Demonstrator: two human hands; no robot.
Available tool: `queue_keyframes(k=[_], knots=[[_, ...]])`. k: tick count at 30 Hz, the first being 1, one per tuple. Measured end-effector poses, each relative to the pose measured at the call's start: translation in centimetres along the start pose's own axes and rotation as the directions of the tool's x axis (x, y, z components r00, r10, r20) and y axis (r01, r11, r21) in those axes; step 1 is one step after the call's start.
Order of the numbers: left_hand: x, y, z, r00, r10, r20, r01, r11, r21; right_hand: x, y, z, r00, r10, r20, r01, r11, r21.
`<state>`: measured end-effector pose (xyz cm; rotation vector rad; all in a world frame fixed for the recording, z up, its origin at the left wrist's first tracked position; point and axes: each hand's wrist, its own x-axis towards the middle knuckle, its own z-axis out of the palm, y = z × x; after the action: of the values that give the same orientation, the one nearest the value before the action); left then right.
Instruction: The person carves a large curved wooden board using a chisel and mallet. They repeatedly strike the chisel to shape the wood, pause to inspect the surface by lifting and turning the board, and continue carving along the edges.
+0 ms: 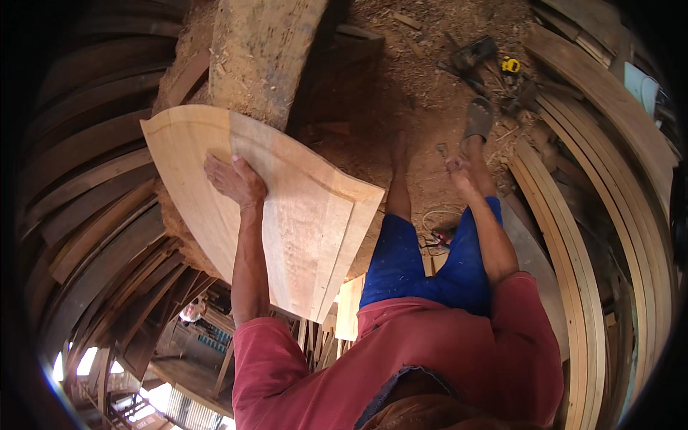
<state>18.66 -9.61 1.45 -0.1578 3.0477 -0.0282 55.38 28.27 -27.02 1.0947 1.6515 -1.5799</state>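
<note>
A pale wooden panel with a curved, moulded edge stands tilted at my left, made of boards of differing tones. My left hand lies on its broad face, fingers stretched out and thumb apart. Over by my right leg, my right hand is closed around a small tool with a grey metal end. The rest of that tool is hidden in my fingers, so its exact kind cannot be made out.
A thick, dusty wooden beam lies beyond the panel. Wood shavings cover the floor. A yellow tape measure sits near a dark power tool. Long curved-looking boards line the right; dark planks are stacked left.
</note>
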Motion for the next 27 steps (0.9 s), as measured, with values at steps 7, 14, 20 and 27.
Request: queue_keyframes(k=[7,14,20,27], knots=[[0.0,0.9,-0.4,0.998,-0.056,-0.013,0.056,0.998,-0.006,-1.1,-10.6,-9.2,0.975,-0.038,-0.218,-0.001,0.984,-0.179],[0.1,2.3,-0.3,0.996,-0.086,-0.021,0.087,0.996,0.018,-2.6,-16.1,-9.5,0.964,-0.14,-0.225,0.144,0.99,0.004],[-0.1,2.1,-0.7,0.99,-0.143,0.01,0.143,0.985,-0.099,-6.1,-28.9,-6.0,0.907,-0.398,-0.136,0.376,0.912,-0.161],[-0.1,2.6,-1.2,0.979,-0.198,0.037,0.202,0.967,-0.155,-8.8,-41.3,-2.9,0.784,-0.615,-0.083,0.579,0.772,-0.261]])
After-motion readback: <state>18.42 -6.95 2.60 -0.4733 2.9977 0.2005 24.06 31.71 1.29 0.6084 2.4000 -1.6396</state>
